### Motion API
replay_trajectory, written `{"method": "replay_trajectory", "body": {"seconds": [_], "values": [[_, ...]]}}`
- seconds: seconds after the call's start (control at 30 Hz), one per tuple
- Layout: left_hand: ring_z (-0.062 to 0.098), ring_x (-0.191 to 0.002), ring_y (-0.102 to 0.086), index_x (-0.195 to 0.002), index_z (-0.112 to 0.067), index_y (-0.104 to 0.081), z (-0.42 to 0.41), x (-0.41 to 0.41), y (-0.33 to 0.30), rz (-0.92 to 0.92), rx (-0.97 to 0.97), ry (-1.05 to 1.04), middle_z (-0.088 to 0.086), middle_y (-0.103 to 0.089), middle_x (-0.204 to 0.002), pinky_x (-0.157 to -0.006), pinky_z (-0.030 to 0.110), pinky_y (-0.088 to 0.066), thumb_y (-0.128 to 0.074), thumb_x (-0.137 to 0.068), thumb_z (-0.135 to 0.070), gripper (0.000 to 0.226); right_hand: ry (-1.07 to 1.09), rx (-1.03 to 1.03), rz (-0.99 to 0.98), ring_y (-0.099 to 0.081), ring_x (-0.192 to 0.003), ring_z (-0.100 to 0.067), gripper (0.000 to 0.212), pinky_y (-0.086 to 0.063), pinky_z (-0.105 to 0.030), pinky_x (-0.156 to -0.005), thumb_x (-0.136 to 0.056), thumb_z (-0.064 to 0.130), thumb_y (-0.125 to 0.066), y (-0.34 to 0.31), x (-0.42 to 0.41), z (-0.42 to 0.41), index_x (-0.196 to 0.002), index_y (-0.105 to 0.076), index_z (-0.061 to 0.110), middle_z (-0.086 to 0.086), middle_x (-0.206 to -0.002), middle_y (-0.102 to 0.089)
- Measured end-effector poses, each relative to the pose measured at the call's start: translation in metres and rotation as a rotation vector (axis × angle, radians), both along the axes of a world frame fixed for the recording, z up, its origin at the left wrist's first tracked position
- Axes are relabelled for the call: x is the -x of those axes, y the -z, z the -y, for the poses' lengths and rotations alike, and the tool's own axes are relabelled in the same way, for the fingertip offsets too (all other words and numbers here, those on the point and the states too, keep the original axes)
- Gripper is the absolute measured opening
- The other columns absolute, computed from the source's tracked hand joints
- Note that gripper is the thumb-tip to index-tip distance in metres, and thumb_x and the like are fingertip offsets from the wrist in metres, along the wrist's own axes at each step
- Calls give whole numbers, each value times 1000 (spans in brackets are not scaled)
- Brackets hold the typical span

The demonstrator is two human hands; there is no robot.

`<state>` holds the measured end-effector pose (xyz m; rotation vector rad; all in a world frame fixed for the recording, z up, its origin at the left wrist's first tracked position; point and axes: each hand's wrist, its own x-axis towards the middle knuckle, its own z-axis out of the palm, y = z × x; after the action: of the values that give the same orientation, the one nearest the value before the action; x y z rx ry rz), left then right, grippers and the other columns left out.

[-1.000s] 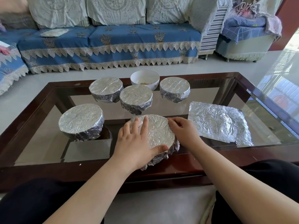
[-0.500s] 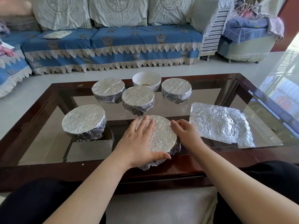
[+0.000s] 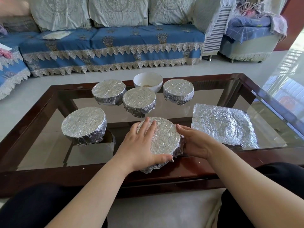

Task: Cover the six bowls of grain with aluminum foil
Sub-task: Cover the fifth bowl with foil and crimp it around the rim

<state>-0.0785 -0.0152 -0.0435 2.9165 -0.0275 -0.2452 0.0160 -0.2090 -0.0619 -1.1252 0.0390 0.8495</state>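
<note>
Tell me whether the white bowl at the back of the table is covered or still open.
Still open. The white bowl has no foil over its rim, and some grain shows inside it. A spare foil sheet lies flat on the table.

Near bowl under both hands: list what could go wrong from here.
1. The near bowl sits close to the table's front edge; pressing with the left hand and right hand might push it off.
2. Its foil skirt flares loose at the front, so the cover may not hold.
3. The white bowl at the back is uncovered; reaching over the wrapped bowls could knock one.
</note>
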Motion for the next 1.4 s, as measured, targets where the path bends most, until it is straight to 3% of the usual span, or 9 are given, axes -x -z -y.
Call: {"method": "replay_trajectory", "body": {"seconds": [0.13, 0.27, 0.4, 0.53, 0.63, 0.73, 0.87, 1.03, 1.4], "values": [[21, -149, 17, -155, -30, 17, -1, -1, 2, 11, -9, 8, -9, 26, -162, -123, 45, -2, -26, -59, -98, 125, 70, 18, -39, -62, -45, -14, 26, -51, -24, -44, -100, 23, -49, 4, -1, -3, -86, -62, 6, -5, -58, -64], [21, -149, 17, -156, -30, 14, -1, 0, 1, 15, -3, 4, -9, 25, -162, -122, 44, -1, -29, -60, -97, 124, 103, 29, -37, -67, -63, -19, 26, -56, -30, -58, -89, 30, -61, 11, -2, -7, -90, -67, 5, -8, -72, -68], [22, -149, 16, -156, -32, 14, 0, 0, 2, 18, 0, -2, -9, 24, -162, -122, 45, -1, -31, -61, -96, 123, 168, 64, -16, -67, -85, -28, 48, -57, -35, -68, -77, 33, -70, 15, -1, -12, -110, -67, -1, -16, -98, -69], [24, -149, 16, -155, -32, 15, 1, 0, 2, 16, -3, -11, -9, 25, -162, -121, 45, 0, -30, -60, -97, 123, 192, 88, 11, -67, -55, -19, 25, -54, -28, -50, -95, 22, -60, 15, -1, -12, -94, -66, -2, -10, -67, -69], [24, -150, 15, -155, -32, 14, 1, 0, 2, 18, -9, -14, -8, 24, -162, -121, 46, -1, -27, -59, -97, 124, 227, 160, 45, -70, -76, -29, 31, -56, -39, -68, -90, 23, -66, 16, -2, -14, -102, -69, -5, -19, -91, -71], [26, -150, 14, -155, -32, 15, 2, 0, 2, 15, -5, -19, -8, 23, -162, -121, 47, -2, -28, -60, -97, 123, 227, 199, 54, -68, -83, -32, 30, -56, -44, -73, -91, 19, -66, 15, 0, -16, -106, -69, -6, -22, -98, -70], [26, -150, 13, -155, -32, 15, 2, 0, 3, 21, -6, -20, -8, 23, -163, -121, 47, -3, -28, -58, -97, 124, 246, 98, 52, -65, -63, -22, 12, -56, -32, -57, -96, 4, -54, 15, -2, -19, -100, -66, 4, -12, -83, -68], [25, -149, 13, -155, -33, 14, 1, -1, 5, 41, 2, -20, -8, 22, -163, -121, 46, -3, -22, -54, -100, 126, 323, 18, 16, -60, -49, -15, 25, -50, -25, -43, -93, -12, -46, 15, -2, -22, -89, -57, 10, -7, -77, -62], [25, -149, 12, -155, -33, 16, 2, 0, 3, 42, -10, -17, -7, 21, -163, -121, 46, -3, -29, -61, -96, 122, 291, 35, 34, -62, -48, -20, 27, -51, -27, -43, -88, -15, -49, 14, 3, -21, -77, -61, 8, -10, -65, -66]]}}
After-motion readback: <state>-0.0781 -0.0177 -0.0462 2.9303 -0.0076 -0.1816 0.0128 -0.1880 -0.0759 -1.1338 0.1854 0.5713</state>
